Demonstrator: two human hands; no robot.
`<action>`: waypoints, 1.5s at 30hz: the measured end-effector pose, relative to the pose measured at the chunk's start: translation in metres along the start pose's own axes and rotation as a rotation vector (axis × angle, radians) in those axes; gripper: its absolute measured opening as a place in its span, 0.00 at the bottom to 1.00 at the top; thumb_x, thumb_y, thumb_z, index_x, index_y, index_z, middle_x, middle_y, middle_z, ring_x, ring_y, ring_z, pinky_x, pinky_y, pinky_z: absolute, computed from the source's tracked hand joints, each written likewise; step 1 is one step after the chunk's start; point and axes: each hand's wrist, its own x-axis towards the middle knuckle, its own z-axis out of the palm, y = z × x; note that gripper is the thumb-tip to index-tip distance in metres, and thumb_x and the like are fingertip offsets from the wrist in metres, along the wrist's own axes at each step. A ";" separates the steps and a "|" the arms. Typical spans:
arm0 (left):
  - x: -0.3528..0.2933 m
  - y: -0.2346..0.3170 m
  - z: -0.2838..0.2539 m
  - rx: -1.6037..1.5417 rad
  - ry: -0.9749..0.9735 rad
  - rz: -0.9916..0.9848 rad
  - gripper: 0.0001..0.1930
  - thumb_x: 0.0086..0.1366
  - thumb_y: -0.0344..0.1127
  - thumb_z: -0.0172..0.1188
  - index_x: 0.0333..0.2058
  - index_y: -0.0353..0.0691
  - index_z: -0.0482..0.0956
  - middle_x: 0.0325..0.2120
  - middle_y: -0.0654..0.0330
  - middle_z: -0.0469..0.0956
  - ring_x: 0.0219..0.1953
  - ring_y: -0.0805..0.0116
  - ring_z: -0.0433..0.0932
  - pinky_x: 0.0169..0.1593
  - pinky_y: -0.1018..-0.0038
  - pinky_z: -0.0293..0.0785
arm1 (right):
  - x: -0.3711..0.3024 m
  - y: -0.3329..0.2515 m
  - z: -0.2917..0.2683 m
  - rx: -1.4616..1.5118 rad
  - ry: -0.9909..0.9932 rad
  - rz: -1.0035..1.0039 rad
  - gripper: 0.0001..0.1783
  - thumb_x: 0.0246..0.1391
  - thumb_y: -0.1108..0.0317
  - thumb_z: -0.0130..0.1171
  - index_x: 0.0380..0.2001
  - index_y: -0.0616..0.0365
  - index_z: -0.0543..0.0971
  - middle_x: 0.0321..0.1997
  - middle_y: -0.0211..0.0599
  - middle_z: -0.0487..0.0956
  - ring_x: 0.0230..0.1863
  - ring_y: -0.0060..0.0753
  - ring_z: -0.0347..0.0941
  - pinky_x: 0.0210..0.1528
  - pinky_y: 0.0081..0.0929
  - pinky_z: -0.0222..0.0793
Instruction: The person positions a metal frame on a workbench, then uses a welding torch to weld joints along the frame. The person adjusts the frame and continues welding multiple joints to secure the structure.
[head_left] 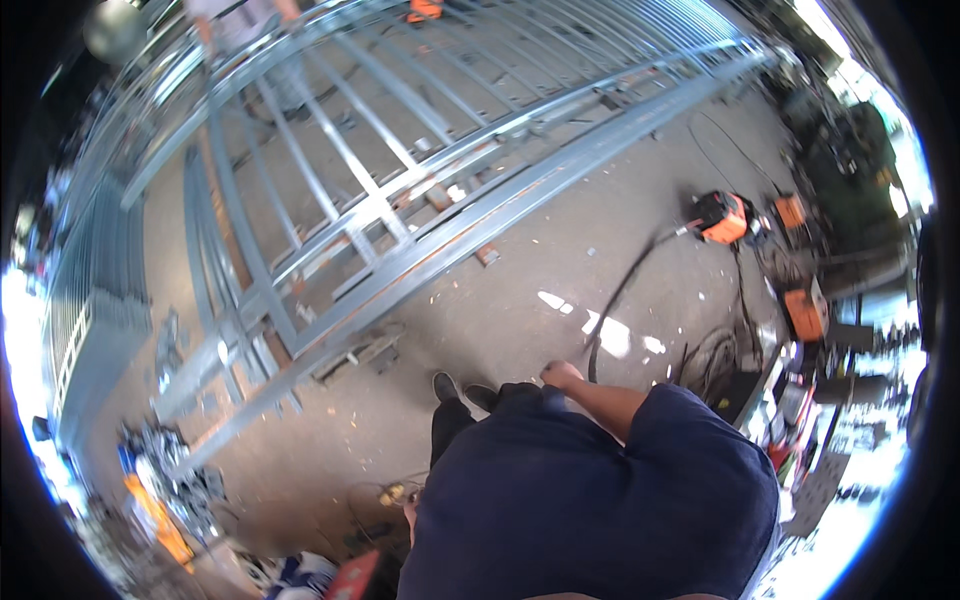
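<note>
The right hand (562,374) is in front of the body, its forearm coming out of a dark blue shirt (590,490). Its fingers look curled in, but they are too small and blurred to tell whether they grip anything. The left hand (411,514) shows only as a sliver at the shirt's edge, so its state cannot be told. A small yellowish thing (394,495) is just beside it; whether the two touch is unclear.

A black cable (620,288) comes down close to the right of the right hand and passes out of sight at the forearm. Its far end leads to an orange and black machine (724,217), ahead and to the right of that hand. Two shoes (445,387) stand on the floor (470,325) to the left of the right hand.

Well ahead of both hands lies a large metal frame (372,212) with many parallel bars, apart from them. Another person (235,22) stands at its far side. Ahead and left of the left hand is a heap of metal pieces (180,475).
</note>
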 end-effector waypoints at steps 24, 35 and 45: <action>0.102 0.247 0.011 0.564 -0.343 0.392 0.17 0.54 0.43 0.71 0.39 0.41 0.88 0.38 0.50 0.87 0.42 0.57 0.87 0.48 0.64 0.81 | 0.004 0.163 0.178 0.257 0.056 -0.009 0.24 0.52 0.48 0.63 0.44 0.54 0.86 0.46 0.48 0.87 0.52 0.50 0.83 0.53 0.45 0.77; 0.035 0.191 0.096 0.447 -0.262 0.253 0.18 0.54 0.46 0.69 0.40 0.42 0.88 0.42 0.47 0.86 0.47 0.54 0.85 0.50 0.63 0.79 | 0.014 0.189 0.071 0.438 0.061 0.165 0.21 0.45 0.57 0.67 0.43 0.52 0.89 0.44 0.46 0.88 0.46 0.45 0.86 0.52 0.38 0.81; 0.026 0.242 0.122 0.481 -0.402 0.221 0.24 0.60 0.46 0.69 0.48 0.34 0.84 0.44 0.46 0.86 0.48 0.55 0.84 0.53 0.63 0.78 | -0.031 0.167 0.048 0.484 0.105 0.271 0.19 0.53 0.55 0.65 0.45 0.52 0.89 0.46 0.44 0.88 0.52 0.41 0.84 0.57 0.36 0.77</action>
